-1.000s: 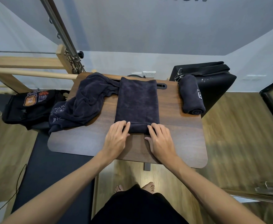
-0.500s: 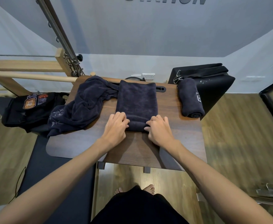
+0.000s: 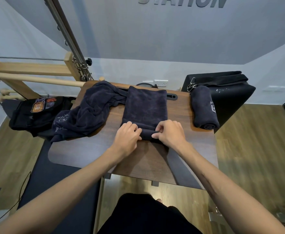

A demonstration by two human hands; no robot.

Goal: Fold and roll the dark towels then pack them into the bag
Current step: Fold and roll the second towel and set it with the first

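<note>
A: Where is the towel being worked?
B: The folded dark towel (image 3: 145,107) lies flat mid-table on the dark wooden table (image 3: 197,149), its near end turned into a small roll.
A: And the hands?
B: The left hand (image 3: 126,137) grasps the roll's left end, fingers curled over it; the right hand (image 3: 170,134) pinches the right end.
A: Other towels?
B: A rolled towel (image 3: 204,108) sits at three o'clock from the folded one, well apart. A crumpled towel (image 3: 91,112) sprawls at nine o'clock, hanging over the table edge.
A: Any bag?
B: A black bag with an orange patch (image 3: 37,112) lies beyond it, off the table.
</note>
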